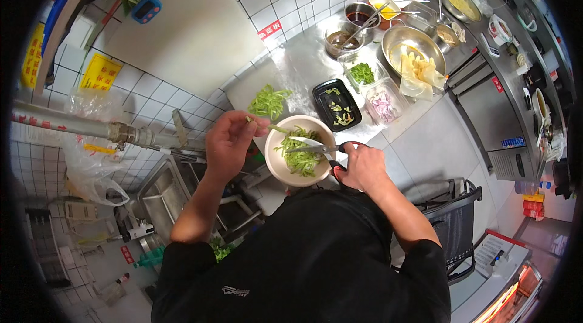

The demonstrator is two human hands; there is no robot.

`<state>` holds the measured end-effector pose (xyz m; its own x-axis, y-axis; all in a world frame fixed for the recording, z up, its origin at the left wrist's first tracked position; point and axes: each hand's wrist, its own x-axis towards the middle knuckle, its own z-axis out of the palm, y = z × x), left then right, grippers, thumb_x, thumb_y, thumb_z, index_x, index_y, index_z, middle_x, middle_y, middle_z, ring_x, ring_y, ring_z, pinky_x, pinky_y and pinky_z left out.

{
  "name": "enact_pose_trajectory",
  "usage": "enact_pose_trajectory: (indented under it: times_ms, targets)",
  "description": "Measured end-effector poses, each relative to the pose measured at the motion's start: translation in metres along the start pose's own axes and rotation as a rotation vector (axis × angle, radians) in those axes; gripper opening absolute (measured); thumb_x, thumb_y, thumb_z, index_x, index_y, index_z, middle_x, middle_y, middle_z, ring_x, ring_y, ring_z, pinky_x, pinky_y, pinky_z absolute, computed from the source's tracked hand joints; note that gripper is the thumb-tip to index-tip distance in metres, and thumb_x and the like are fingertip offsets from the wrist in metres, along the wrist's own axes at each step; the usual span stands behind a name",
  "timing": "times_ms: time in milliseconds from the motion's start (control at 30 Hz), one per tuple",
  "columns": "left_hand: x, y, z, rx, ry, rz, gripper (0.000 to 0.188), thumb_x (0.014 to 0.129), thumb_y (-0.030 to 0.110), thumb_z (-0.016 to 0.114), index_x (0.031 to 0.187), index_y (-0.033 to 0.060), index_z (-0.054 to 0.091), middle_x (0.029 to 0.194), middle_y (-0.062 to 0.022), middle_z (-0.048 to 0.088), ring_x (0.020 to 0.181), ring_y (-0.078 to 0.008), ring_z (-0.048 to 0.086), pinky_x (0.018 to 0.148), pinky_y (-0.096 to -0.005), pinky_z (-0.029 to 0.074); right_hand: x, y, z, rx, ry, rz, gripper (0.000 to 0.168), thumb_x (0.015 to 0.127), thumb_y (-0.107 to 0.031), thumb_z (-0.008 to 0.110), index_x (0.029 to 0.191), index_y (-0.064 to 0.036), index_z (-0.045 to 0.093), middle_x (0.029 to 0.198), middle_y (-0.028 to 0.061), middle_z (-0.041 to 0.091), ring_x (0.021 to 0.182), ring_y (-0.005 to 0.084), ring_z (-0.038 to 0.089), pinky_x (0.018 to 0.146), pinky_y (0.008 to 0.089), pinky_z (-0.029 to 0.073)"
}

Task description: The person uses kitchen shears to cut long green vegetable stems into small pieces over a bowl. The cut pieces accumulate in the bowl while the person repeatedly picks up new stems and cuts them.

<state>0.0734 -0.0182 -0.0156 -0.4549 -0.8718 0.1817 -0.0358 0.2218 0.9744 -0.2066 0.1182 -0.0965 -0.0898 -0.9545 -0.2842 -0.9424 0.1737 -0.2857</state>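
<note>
My left hand [231,140] pinches a thin green vegetable stalk [278,129], whose far end reaches over the rim of a cream bowl [274,165]. Cut green pieces [303,152] lie in the bowl. In my right hand [364,163] is a pair of scissors [319,147] with black and red handles; its blades are parted above the pieces. A pile of uncut-looking green stalks [268,101] rests on the steel counter [296,65] beyond the bowl. Right of that pile, a black plastic tray [319,113] holds small green and brownish scraps.
Clear containers of chopped greens [362,73] and sliced purple onion [384,106] stand right of the tray. Behind them are sauce pots [362,15] and a steel bowl [391,45] with plastic gloves [418,72]. A steel sink [166,195] is at left, a black chair [453,236] at right.
</note>
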Motion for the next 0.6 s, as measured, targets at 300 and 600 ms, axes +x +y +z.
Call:
enact_pose_trajectory:
  times_ms: [300, 600]
  targets:
    - [-0.004, -0.010, 0.011, -0.054, -0.057, -0.022, 0.011, 0.105, 0.002, 0.061, 0.115, -0.0031, 0.060, 0.110, -0.0188, 0.076, 0.097, -0.0191, 0.075, 0.089, -0.0325, 0.061, -0.015, 0.055, 0.018, 0.187, -0.072, 0.033, 0.067, 0.075, -0.055, 0.083, 0.123, -0.011, 0.071, 0.119, 0.0159, 0.074, 0.108, 0.0350, 0.072, 0.091, 0.0458, 0.057]
    - [-0.011, -0.021, 0.017, 0.003, -0.050, -0.094, 0.011, 0.106, 0.000, 0.058, 0.116, -0.0021, 0.059, 0.109, -0.0176, 0.076, 0.094, -0.0183, 0.075, 0.087, -0.0328, 0.061, -0.006, 0.022, -0.004, 0.068, 0.171, -0.096, 0.059, 0.076, -0.046, 0.083, 0.118, -0.008, 0.066, 0.098, 0.0186, 0.073, 0.086, 0.0370, 0.074, 0.075, 0.0478, 0.059]
